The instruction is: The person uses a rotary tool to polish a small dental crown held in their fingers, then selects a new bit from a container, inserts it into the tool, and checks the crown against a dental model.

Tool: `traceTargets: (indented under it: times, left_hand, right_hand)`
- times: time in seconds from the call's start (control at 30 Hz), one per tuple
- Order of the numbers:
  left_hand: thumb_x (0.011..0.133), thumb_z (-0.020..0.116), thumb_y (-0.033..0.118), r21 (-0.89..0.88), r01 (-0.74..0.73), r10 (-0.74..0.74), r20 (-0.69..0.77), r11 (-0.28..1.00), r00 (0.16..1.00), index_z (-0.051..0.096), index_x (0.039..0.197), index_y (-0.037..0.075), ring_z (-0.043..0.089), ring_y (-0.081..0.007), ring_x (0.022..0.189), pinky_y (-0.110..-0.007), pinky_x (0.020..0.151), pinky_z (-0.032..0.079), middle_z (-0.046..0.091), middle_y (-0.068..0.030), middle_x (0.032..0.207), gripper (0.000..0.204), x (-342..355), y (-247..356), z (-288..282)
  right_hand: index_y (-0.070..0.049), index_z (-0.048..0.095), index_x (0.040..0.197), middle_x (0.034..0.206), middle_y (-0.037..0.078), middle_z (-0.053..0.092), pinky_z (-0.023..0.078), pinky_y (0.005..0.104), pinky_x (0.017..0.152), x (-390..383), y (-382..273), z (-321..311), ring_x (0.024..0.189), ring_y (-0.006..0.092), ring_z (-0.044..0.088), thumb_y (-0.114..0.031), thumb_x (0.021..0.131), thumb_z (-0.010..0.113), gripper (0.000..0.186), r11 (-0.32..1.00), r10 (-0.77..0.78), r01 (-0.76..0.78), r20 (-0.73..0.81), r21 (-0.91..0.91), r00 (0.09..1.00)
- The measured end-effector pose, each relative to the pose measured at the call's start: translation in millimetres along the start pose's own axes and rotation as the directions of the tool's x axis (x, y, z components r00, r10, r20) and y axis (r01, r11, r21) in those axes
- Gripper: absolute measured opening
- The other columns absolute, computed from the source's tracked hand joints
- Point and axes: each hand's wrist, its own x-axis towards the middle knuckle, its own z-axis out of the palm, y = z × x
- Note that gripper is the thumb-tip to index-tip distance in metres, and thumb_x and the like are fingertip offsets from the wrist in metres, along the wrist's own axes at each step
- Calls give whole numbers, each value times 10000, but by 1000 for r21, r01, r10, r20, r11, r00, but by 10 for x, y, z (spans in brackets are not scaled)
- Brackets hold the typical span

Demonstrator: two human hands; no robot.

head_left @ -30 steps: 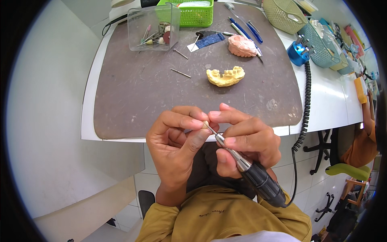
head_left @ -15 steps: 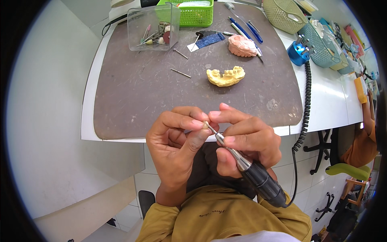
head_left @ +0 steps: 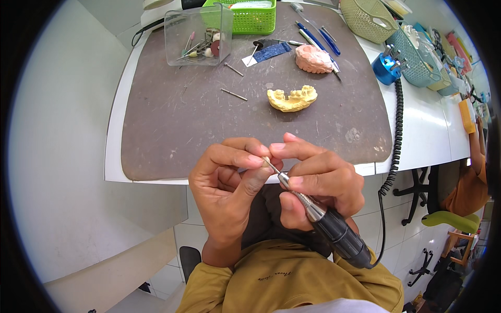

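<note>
Between the thumb and fingers of my left hand (head_left: 225,182) is pinched a small pale tooth-like piece, probably a dental crown (head_left: 265,161), mostly covered by the fingertips. My right hand (head_left: 324,182) is closed round a black and silver dental handpiece (head_left: 342,237), its thin bur touching or very close to the crown. Both hands meet over the table's near edge, right fingertips by the left ones. Beyond them on the brown mat lies a yellow plaster jaw model (head_left: 292,100). A pink dental model (head_left: 313,59) sits farther back.
Two loose burs (head_left: 234,94) lie on the mat (head_left: 172,125). A clear box (head_left: 198,55) of bits and a green basket (head_left: 250,21) stand at the back. Pens (head_left: 318,41), a blue bur stand (head_left: 386,68) and the coiled cord (head_left: 397,125) are right. Another person's arm (head_left: 474,148) shows far right.
The bur has shifted slightly against the crown, and the handpiece tip has tilted a little. Both hands stay nearly in place; the things on the mat are unmoved.
</note>
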Motion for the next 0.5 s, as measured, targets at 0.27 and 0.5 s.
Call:
traceTargets:
  times: [0.27,0.5]
  left_hand:
    - [850,667,-122,-15,27,-27,-20,1000,999,578,940,-16,694,-194,876,-313,801,604,642,-175,1003,165,-6,20,8]
    - [852,670,-114,-22,25,-25,-29,999,999,572,942,-14,693,-191,880,-314,808,603,642,-176,999,167,-6,22,25]
  right_hand:
    - [-3,572,979,804,156,652,528,544,945,-26,60,-27,949,396,707,-130,845,737,247,996,-82,82,32,-21,996]
    - [-6,574,971,790,146,653,530,541,943,-8,52,-42,942,395,708,-146,841,750,260,995,-82,86,72,-58,994]
